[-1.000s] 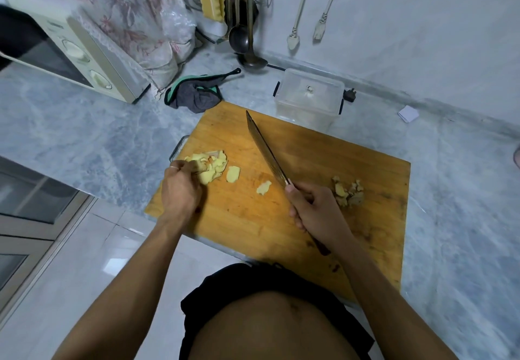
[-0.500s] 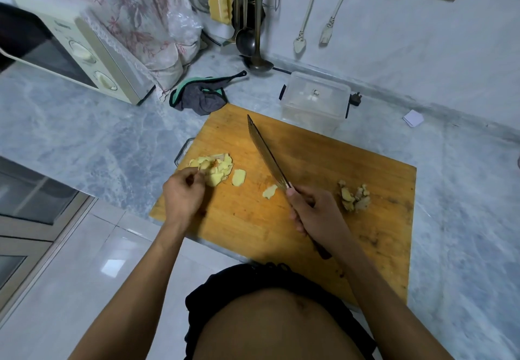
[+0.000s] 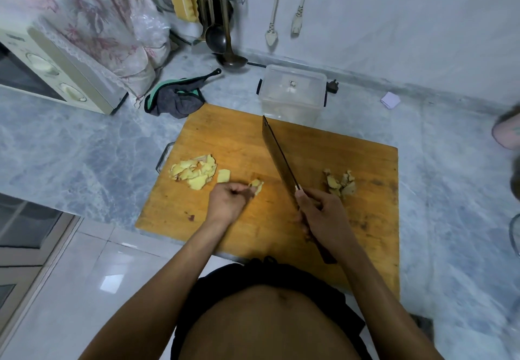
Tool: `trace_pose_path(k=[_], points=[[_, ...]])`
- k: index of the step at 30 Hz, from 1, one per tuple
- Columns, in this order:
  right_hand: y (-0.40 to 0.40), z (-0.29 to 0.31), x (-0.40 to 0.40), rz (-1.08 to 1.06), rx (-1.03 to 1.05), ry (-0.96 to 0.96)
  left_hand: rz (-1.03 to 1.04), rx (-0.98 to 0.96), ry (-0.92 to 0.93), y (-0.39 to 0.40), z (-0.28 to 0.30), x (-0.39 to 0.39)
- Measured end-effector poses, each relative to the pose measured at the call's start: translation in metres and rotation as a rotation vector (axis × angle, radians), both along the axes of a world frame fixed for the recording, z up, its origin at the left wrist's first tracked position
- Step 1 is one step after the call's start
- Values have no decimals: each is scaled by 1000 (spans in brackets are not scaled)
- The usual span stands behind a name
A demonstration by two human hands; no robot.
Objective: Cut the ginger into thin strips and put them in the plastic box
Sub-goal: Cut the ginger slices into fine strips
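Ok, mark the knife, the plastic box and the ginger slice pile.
knife (image 3: 277,155), head view, middle of the blade.
plastic box (image 3: 292,87), head view, lid centre.
ginger slice pile (image 3: 194,171), head view, middle of the heap.

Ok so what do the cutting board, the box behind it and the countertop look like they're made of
Cutting board: wood, going by its orange-brown grain and dark stains; possibly bamboo.
Box: translucent plastic, cloudy walls, closed lid.
Countertop: grey-blue veined stone, likely marble or an imitation, with a soft sheen.

Pale yellow ginger slices (image 3: 193,171), orange-brown wooden board (image 3: 239,137), grey-veined marble counter (image 3: 70,148).
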State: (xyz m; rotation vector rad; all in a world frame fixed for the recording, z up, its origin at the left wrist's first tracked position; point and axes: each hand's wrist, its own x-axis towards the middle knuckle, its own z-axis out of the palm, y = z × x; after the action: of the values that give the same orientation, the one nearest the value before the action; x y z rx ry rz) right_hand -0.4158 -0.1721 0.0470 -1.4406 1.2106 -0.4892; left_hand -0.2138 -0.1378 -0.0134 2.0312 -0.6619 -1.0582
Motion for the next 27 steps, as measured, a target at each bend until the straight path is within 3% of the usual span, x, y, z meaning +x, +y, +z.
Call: trace_pose_path(k=[5,13,18,22,27], points=[[2,-2,-3,-24,-9,9,-64,145,-180,-5,-3,1],[6,-5,-5,21,3,31,-136,-48,-286,7,7,10],[9,-8,-5,57,30,58,-186,-2,-363,-10,2,-5],[12,-9,-8,78,45,75,-75,90,-251,-20,3,-6],[17,-8,-7,105,64,78,202,181,110,-28,2,-11]])
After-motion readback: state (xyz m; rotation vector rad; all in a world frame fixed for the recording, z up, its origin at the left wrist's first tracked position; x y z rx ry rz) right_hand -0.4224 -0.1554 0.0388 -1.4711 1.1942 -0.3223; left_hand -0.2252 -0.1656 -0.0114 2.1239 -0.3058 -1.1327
